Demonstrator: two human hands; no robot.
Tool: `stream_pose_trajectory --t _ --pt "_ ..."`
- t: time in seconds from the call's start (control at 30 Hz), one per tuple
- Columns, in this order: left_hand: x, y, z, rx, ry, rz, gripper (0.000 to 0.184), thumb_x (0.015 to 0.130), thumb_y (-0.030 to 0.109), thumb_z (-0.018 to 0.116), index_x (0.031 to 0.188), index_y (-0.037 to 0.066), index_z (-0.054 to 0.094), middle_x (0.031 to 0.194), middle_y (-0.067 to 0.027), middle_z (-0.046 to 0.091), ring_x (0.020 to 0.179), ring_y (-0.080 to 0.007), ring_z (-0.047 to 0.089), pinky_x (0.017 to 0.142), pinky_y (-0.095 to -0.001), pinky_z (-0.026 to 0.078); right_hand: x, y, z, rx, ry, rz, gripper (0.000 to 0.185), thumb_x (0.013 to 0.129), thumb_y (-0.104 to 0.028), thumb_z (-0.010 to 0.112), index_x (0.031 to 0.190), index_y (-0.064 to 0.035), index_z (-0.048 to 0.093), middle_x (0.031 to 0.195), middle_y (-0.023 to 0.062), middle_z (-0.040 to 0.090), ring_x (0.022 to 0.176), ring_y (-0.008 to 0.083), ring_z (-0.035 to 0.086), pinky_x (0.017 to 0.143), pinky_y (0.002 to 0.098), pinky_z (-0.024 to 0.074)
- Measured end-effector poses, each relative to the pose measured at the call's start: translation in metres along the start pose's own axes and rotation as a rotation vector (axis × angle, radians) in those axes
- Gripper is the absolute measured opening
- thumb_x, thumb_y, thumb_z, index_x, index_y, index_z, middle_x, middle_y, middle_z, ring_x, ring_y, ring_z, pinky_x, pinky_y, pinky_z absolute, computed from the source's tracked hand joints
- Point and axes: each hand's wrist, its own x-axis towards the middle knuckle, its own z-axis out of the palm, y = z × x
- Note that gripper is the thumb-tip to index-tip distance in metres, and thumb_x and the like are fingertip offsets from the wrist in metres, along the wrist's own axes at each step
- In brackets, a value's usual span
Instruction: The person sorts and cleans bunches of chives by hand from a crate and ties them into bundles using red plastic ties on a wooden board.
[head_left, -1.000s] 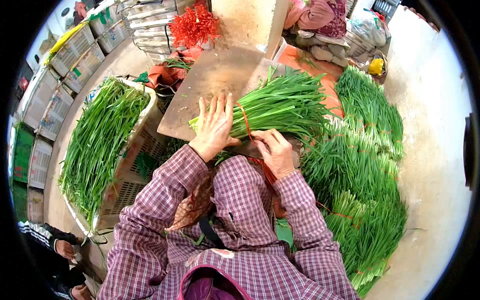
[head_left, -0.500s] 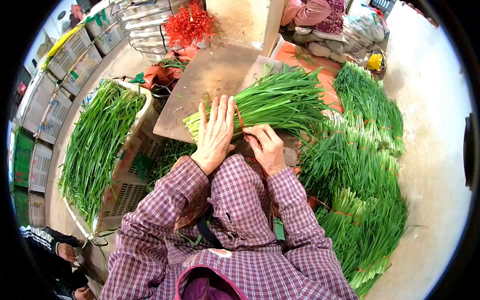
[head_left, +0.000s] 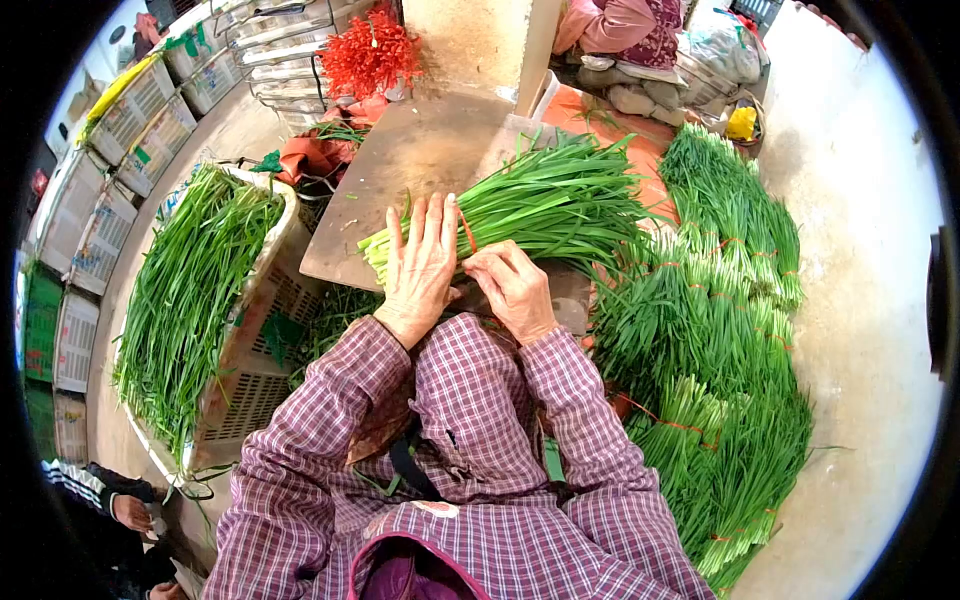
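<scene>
A bunch of Chinese chives [head_left: 560, 200] lies across the brown board [head_left: 390, 165], with pale stem ends to the left and green leaves to the right. My left hand [head_left: 420, 275] rests flat on the stems, fingers stretched out. A red tie [head_left: 468, 232] passes over the bunch just right of that hand. At the bunch's near edge my right hand [head_left: 515, 290] has its fingers pinched on the tie; the tie's ends are hidden by the fingers.
Tied chive bunches [head_left: 720, 330] are piled at the right along the wall [head_left: 870, 300]. On the left stands a crate [head_left: 245, 385] heaped with loose chives [head_left: 195, 300]. A cluster of red ties [head_left: 368, 55] hangs behind the board. Another person's hand [head_left: 132, 512] shows at lower left.
My right hand has drawn in toward the bunch and closer to my left hand, and the tie's stretched length between bunch and fingers is shorter. My left hand still lies on the stems.
</scene>
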Motion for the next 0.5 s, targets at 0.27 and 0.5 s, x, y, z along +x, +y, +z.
stream_pose_trajectory --t 0.27,0.5 --pt "0.006 -0.007 -0.002 -0.005 0.007 0.011 0.117 0.052 0.025 0.088 0.147 -0.001 0.025 0.143 -0.0173 0.040 0.135 -0.0335 0.037 0.111 -0.0570 0.025 0.013 -0.004 0.005 0.347 0.075 0.202 0.008 0.089 -0.002 0.062 0.097 -0.0011 0.064 0.085 0.0092 0.067 0.077 0.0185 0.067 0.068 0.0298 0.0544" --pt "0.053 -0.060 -0.026 -0.298 -0.082 0.100 0.081 0.056 0.042 0.080 0.121 0.003 0.049 0.095 -0.0189 0.063 0.090 -0.0380 0.064 0.080 -0.0456 0.051 0.099 -0.025 -0.011 0.526 0.034 0.320 0.005 0.092 -0.001 0.056 0.090 -0.0007 0.061 0.072 0.0043 0.064 0.061 0.0070 0.057 0.054 0.0225 0.0462"
